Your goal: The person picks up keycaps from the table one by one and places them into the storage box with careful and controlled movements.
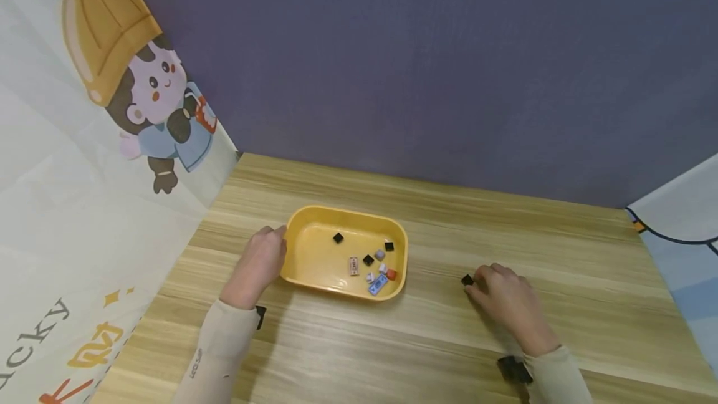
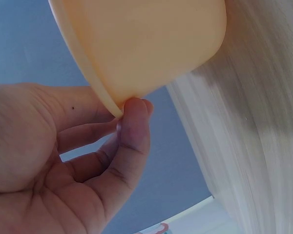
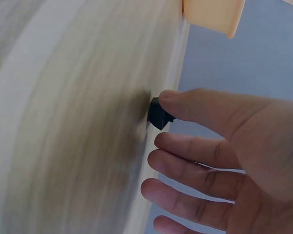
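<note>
My left hand [image 1: 259, 267] pinches the rim of a yellow plastic tray [image 1: 314, 209] at its left end, thumb and fingers on either side of the lip in the left wrist view. Inside the tray lie several small black blocks [image 1: 338, 238], a red block [image 1: 391, 275], a grey block [image 1: 379, 254], a blue printed tile [image 1: 378, 284] and a pale printed tile [image 1: 353, 266]. On the right, my right hand [image 1: 507, 301] is at another black block [image 3: 159, 114] on the table. In the right wrist view the thumb touches this block; the other fingers extend below it, seemingly apart from it.
The wood-grain table [image 1: 437, 354] carries the tray. A dark blue-grey panel [image 1: 426, 67] stands along its back edge. To the left hangs a white printed sheet [image 1: 67, 192] with a cartoon figure. Black wrist-worn pieces [image 1: 514, 370] show below the sleeves.
</note>
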`<state>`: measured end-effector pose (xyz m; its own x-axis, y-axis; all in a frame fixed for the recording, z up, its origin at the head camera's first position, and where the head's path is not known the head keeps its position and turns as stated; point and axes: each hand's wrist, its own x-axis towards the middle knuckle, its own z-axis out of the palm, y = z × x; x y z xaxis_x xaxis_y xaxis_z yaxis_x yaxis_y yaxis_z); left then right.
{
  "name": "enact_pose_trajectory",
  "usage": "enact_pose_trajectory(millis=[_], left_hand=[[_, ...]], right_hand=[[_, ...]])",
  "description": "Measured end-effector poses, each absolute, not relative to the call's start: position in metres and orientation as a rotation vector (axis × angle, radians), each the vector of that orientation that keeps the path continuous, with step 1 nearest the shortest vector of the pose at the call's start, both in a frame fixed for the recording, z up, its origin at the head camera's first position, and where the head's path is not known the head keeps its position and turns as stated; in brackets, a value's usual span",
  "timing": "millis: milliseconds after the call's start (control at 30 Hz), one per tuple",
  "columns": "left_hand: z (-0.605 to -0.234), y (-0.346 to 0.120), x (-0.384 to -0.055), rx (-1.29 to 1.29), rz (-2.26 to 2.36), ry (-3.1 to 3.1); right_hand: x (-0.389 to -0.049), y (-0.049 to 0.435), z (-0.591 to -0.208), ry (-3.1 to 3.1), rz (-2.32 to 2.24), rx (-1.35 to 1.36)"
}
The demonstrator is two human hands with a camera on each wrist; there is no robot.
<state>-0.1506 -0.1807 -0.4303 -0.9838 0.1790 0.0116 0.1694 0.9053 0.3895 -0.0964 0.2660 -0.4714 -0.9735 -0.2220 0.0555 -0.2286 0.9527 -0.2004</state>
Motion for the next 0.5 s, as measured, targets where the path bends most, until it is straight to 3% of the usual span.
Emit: enact_pose_trajectory(millis=[500], left_hand=[[-0.4296,-0.1808,-0.1505,0.278,0.606,3.044]], right_hand=[[-0.0958,0.2642,-0.4755,-3.017,0.316,0.375]])
